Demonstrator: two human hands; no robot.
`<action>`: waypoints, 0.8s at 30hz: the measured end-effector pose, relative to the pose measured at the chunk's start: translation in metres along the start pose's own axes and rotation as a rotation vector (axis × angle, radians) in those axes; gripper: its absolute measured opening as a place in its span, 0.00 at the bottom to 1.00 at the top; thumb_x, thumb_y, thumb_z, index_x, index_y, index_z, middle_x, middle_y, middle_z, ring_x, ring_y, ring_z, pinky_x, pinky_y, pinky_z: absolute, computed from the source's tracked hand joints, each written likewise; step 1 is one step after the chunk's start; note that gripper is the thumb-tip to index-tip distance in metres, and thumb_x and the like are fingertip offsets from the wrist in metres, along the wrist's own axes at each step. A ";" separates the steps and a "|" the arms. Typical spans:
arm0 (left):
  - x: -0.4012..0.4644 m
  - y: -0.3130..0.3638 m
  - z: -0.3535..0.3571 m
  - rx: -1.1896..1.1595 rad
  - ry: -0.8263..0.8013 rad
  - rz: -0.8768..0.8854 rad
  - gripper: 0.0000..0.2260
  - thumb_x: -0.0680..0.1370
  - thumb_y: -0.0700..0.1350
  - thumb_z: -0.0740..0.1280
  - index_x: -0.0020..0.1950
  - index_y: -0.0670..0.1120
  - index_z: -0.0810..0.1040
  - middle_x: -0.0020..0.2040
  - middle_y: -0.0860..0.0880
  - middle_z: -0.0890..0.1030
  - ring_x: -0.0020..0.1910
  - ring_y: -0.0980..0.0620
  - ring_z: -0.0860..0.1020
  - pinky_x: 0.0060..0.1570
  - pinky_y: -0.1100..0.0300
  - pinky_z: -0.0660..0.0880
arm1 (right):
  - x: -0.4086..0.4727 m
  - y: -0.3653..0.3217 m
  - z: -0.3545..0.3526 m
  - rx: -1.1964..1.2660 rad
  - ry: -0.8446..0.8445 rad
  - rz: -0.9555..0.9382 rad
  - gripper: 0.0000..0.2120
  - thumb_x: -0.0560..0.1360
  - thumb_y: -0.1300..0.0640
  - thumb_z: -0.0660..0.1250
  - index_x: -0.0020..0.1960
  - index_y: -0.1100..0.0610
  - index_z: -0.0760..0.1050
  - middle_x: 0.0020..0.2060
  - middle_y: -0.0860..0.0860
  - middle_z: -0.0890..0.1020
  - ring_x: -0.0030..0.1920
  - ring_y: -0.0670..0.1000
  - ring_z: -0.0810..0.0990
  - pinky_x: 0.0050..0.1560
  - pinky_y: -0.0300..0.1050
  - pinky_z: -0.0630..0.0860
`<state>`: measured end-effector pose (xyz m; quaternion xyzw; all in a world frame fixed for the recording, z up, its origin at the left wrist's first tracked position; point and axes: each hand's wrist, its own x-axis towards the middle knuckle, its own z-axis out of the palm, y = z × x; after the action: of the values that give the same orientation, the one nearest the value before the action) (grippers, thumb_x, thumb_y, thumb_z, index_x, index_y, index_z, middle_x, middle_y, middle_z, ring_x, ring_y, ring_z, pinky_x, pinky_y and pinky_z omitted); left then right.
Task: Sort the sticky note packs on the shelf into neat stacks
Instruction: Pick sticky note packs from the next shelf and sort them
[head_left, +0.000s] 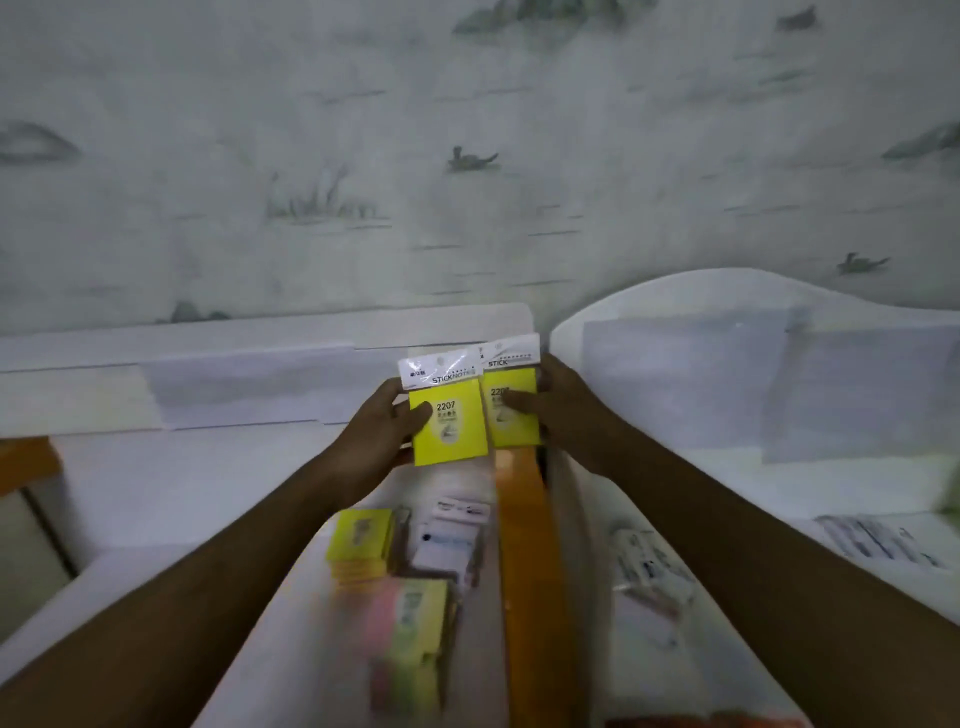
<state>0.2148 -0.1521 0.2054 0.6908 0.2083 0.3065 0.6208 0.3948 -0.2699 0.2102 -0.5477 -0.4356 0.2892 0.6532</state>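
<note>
Left hand: the left hand (382, 428) is seen clamped on a yellow sticky note pack (450, 423), thumb laid across its front, fingers behind.
Right hand: the right hand (563, 410) is seen clamped on a second yellow pack (511, 410), thumb pressed on its face.
Held packs: two are counted, both upright, each with a white header card printed "STICK..." and a label reading "2207"; the left pack's edge overlaps the right pack's.
Position: both packs are held raised above the shelf (291, 597), close to the patterned wall (467, 156).
Shelf contents: one stack of yellow packs (361, 543) is noted below the left wrist; the number in it cannot be told.
Beside it: a heap of white-packaged items (449, 540) lies just right of the yellow stack; blurred, count not readable.
Nearer camera: a blurred pile of pink and yellow-green packs (410, 634) is seen, count unclear.
Divider: an orange strip (530, 571) runs along the right of these piles.
Right section: clear-wrapped items (649, 577) lie beyond the strip, under the right forearm; contents not legible.
Rear: white boxes (249, 384) are ranged against the wall.
</note>
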 end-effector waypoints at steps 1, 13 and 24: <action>-0.002 -0.003 -0.016 -0.006 0.013 -0.002 0.12 0.81 0.39 0.61 0.64 0.46 0.69 0.55 0.46 0.82 0.45 0.50 0.83 0.42 0.57 0.79 | 0.002 0.001 0.021 -0.028 -0.010 0.024 0.16 0.76 0.67 0.67 0.61 0.55 0.72 0.49 0.54 0.82 0.45 0.54 0.82 0.46 0.52 0.81; -0.035 -0.040 -0.132 0.016 0.079 -0.066 0.14 0.79 0.38 0.65 0.64 0.43 0.71 0.48 0.45 0.81 0.39 0.51 0.83 0.34 0.59 0.80 | 0.015 0.039 0.176 -0.309 -0.027 0.103 0.11 0.72 0.59 0.74 0.53 0.58 0.79 0.47 0.53 0.85 0.42 0.50 0.85 0.46 0.47 0.83; -0.060 -0.097 -0.223 0.567 -0.068 -0.166 0.08 0.79 0.42 0.65 0.56 0.43 0.77 0.51 0.48 0.81 0.42 0.52 0.80 0.36 0.69 0.74 | 0.042 0.129 0.197 -0.408 0.240 0.395 0.17 0.68 0.57 0.76 0.55 0.61 0.82 0.51 0.59 0.84 0.50 0.57 0.84 0.53 0.55 0.81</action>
<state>0.0283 -0.0159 0.1090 0.8272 0.3205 0.1609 0.4326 0.2521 -0.1124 0.0996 -0.7720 -0.2895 0.2503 0.5075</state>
